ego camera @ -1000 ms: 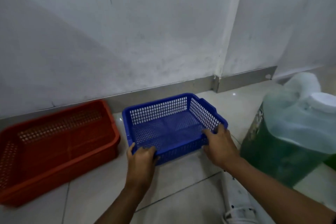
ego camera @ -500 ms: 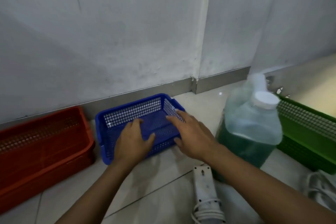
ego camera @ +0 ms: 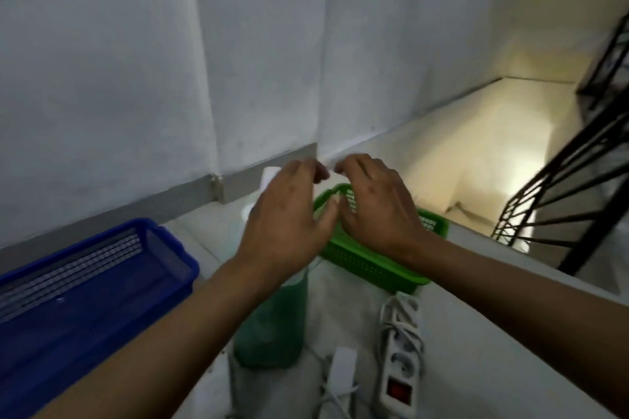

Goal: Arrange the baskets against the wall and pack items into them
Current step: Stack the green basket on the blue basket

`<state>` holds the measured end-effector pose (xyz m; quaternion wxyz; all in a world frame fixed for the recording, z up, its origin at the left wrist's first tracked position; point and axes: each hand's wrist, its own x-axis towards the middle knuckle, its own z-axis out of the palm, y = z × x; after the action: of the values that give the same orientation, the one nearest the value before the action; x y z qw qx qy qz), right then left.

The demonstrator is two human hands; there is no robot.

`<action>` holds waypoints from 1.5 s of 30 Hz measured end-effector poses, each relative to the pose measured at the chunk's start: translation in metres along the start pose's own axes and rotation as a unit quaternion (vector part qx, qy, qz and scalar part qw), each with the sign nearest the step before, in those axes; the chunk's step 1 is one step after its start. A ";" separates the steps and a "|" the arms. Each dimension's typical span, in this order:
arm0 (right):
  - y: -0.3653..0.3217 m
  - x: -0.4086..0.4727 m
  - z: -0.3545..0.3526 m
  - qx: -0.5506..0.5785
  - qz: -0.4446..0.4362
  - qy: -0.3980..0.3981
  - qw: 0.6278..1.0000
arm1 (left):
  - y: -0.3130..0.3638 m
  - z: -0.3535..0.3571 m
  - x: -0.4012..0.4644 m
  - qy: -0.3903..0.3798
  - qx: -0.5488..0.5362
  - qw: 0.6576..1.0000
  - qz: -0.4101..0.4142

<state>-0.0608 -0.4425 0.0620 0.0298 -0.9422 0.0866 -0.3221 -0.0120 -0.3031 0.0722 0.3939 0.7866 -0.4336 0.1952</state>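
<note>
Two baskets show in this view: a blue basket filling the lower left of the frame, its far rim close to the wall's skirting, and a smaller green basket at centre right, lying out on the floor and well apart from the wall. One jug of green liquid stands between the two baskets at lower centre, its top hidden behind the left hand. Two white power strips lie at the bottom of the frame, one with a red switch and one only partly seen, both with their cables bunched.

Both hands hover over the green basket, the left hand in front of the jug's top and the right hand above the basket's near half. Their fingers are loosely curved and spread, gripping nothing; whether any tip touches the rim I cannot tell.

By my judgement the step in hand is arranging, and the green basket is the next one to go. That calls for taking hold of its two sides and carrying it round or over the jug to set it against the skirting beside the blue one. Packing has not begun: what shows of the basket interiors holds nothing.
</note>
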 end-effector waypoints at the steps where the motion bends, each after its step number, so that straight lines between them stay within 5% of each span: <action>1: 0.019 -0.006 0.007 -0.011 0.014 -0.018 1.000 | 0.008 0.018 0.000 -0.016 -0.008 1.000 0.013; 4: 0.067 -0.032 0.035 -0.038 0.063 -0.081 0.994 | 0.023 0.072 -0.002 -0.091 0.001 0.995 0.028; 12: 0.133 -0.084 0.132 -0.045 0.217 -0.319 0.922 | -0.004 0.160 -0.037 -0.283 0.069 0.953 -0.084; 23: 0.145 -0.094 0.160 -0.078 0.236 -0.215 0.944 | -0.030 0.182 -0.035 -0.369 0.116 0.915 -0.119; 31: 0.147 -0.082 0.097 -0.120 0.182 -0.128 0.968 | -0.014 0.161 -0.012 -0.299 0.131 0.943 -0.073; 39: 0.118 -0.046 0.005 -0.141 0.120 0.074 0.980 | 0.010 0.098 0.042 -0.135 0.150 0.978 0.056; 45: 0.048 -0.011 -0.036 -0.104 0.054 0.187 0.975 | 0.003 0.021 0.066 -0.020 0.221 0.971 0.086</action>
<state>-0.0986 -0.4881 0.0783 -0.0682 -0.8572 0.1748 -0.4795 0.0206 -0.3553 0.1031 0.1828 0.8178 -0.4534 0.3037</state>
